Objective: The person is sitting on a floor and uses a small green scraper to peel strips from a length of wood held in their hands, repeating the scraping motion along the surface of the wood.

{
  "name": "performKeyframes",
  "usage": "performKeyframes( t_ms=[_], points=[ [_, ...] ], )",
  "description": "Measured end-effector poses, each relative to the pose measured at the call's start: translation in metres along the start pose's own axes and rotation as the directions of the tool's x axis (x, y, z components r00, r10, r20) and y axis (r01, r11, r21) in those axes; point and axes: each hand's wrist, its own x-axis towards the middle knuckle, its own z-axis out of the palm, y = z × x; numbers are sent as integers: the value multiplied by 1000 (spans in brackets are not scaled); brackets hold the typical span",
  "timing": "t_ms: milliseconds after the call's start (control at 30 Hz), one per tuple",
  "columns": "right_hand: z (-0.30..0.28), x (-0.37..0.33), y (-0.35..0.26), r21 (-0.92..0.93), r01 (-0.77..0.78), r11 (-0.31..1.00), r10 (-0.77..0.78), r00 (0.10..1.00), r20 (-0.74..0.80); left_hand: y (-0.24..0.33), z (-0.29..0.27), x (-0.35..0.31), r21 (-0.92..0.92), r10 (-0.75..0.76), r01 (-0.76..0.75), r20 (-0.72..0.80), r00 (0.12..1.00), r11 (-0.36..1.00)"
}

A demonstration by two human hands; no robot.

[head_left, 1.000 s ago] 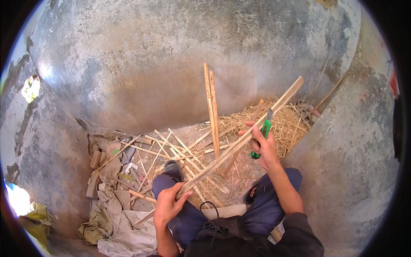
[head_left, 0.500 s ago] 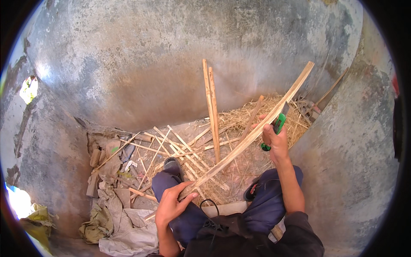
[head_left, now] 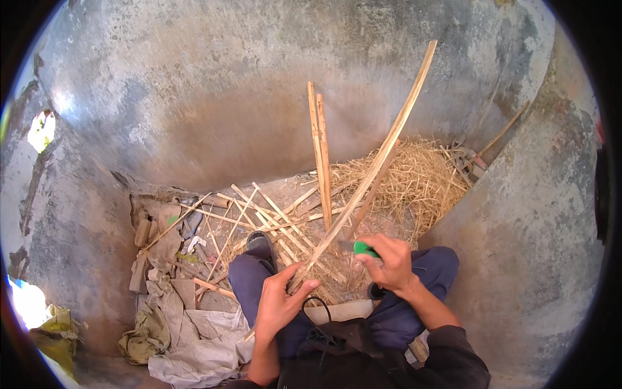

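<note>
Wears a dark top (head_left: pixel 350 363) with a black cord (head_left: pixel 328 310) looped at the front, and dark blue trousers (head_left: pixel 396 324) on bent, parted legs. Holds the lower part of a long strip of wood (head_left: pixel 402 118) in the left hand (head_left: pixel 284 303), clamped between thumb and fingers, over the left trouser leg. Grips a green-handled knife (head_left: pixel 365 249) in the right hand (head_left: pixel 391 264), with fingers closed round it, just right of the strip. Points the blade (head_left: pixel 346 246) leftward at the wood; too blurred to tell contact from a narrow gap. Slants the strip away and to the right, slightly bowed, up to a far end in front of the wall (head_left: pixel 214 84).

Beyond the hands, has one shoe (head_left: pixel 259 243) on the floor (head_left: pixel 389 227) near loose, crisscrossed sticks (head_left: pixel 265 196), and the other mostly hidden behind the right hand.

To the left: a crumpled pale sack (head_left: pixel 201 343), with a brownish cloth (head_left: pixel 148 334) beside it. Farther off, on the right: a heap of straw (head_left: pixel 427 178), partly behind the strip. Near the middle: two upright sticks (head_left: pixel 315 129) close together, before the grey, patchy wall. In the far right corner: a thin leaning stick (head_left: pixel 502 130).
</note>
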Motion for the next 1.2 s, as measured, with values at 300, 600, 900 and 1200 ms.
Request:
performKeyframes(
  t_ms=[300, 600, 900, 1200],
  points=[
    [23, -9, -29, 29, 61, 998, -64, 992, 107, 16, 15, 4, -66, 62, -60, 25, 998, 996],
    [28, -12, -34, -39, 45, 998, -41, 996, 83, 24, 27, 0, 23, 68, -67, -59, 996, 997],
    [16, -4, -22, -129, 30, 991, -26, 999, 35, 23, 34, -5, 6, 42, -41, -115, 993, 999],
    [13, -1, -10, -198, 26, 980, -26, 1000, 5, 20, 29, -8, 40, 22, -17, -135, 991, 999]
  ],
)
